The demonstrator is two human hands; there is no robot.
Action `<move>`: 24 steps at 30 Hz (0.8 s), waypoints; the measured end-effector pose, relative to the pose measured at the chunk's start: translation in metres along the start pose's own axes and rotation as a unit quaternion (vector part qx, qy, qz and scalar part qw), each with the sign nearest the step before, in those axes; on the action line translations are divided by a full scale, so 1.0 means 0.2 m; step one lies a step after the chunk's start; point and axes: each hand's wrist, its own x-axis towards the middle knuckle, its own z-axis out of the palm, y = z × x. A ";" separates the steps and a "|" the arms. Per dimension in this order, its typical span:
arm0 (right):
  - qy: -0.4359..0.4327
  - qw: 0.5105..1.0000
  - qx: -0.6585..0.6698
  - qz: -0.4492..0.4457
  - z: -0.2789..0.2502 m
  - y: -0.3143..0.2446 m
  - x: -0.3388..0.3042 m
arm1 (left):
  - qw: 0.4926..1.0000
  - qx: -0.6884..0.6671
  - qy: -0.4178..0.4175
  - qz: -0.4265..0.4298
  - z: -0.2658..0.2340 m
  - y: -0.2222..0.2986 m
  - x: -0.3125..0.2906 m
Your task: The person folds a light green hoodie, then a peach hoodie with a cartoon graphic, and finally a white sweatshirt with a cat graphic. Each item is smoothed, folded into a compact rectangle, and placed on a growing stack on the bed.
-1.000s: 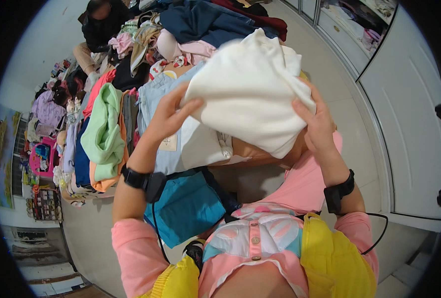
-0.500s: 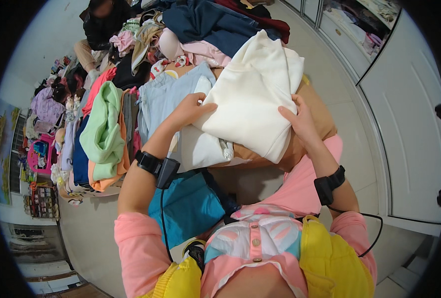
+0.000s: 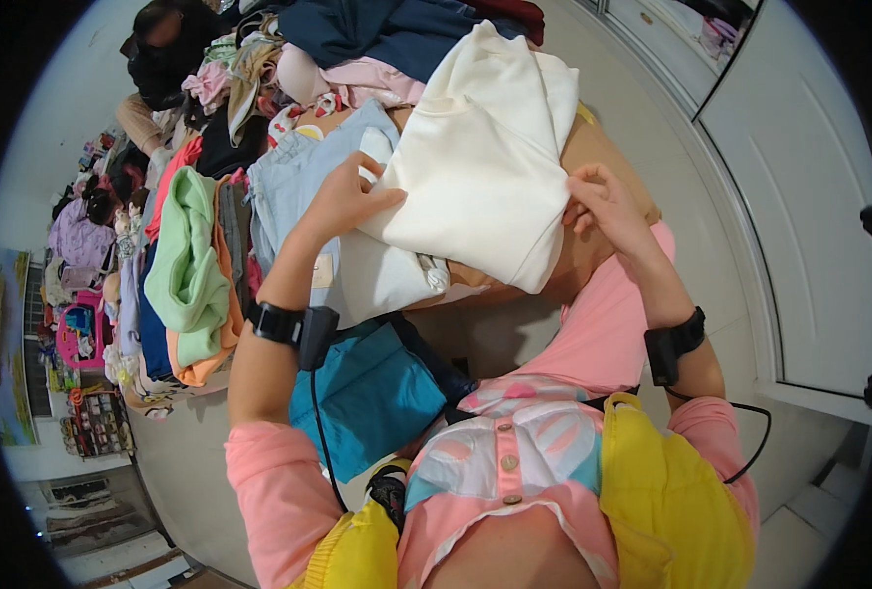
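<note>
A white sweatshirt (image 3: 485, 187), partly folded, lies slanted across the brown box-like surface before me. My left hand (image 3: 352, 199) is at its left edge, thumb resting on the cloth and the other fingers held apart. At the right edge, my right hand (image 3: 607, 204) has its fingers curled, with thumb and forefinger pinching the fabric's border. Beneath the sweatshirt's lower left side, another pale garment (image 3: 382, 280) shows. Light blue jeans (image 3: 303, 182) lie just left of it.
A green garment (image 3: 192, 265) tops folded clothes at left. Dark blue clothing (image 3: 387, 34) is heaped at the far side. A teal fabric bag (image 3: 367, 402) sits below the near edge. Another person (image 3: 161, 59) is at the far left; a white cabinet door (image 3: 799, 216) stands right.
My right thumb has come off the top of the sweatshirt, and that hand has moved to its right edge. My left fingers have spread a little. The whole view has shifted slightly.
</note>
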 end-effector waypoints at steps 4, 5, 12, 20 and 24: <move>0.036 0.992 -0.098 0.066 -0.02 0.08 -0.14 | 0.925 0.180 0.180 0.280 0.11 0.14 -0.01; 0.022 0.993 -0.116 0.012 0.01 0.12 -0.18 | 0.911 0.172 0.169 0.333 0.14 0.19 0.02; 0.055 0.988 -0.123 -0.075 0.16 0.33 -0.21 | 0.846 0.152 0.015 0.511 0.38 0.49 0.23; 0.059 0.998 0.009 0.003 0.21 0.41 -0.14 | 0.862 0.000 -0.097 0.498 0.40 0.50 0.30; 0.025 0.998 -0.054 0.027 0.23 0.39 -0.14 | 0.844 0.154 0.028 0.513 0.50 0.48 0.23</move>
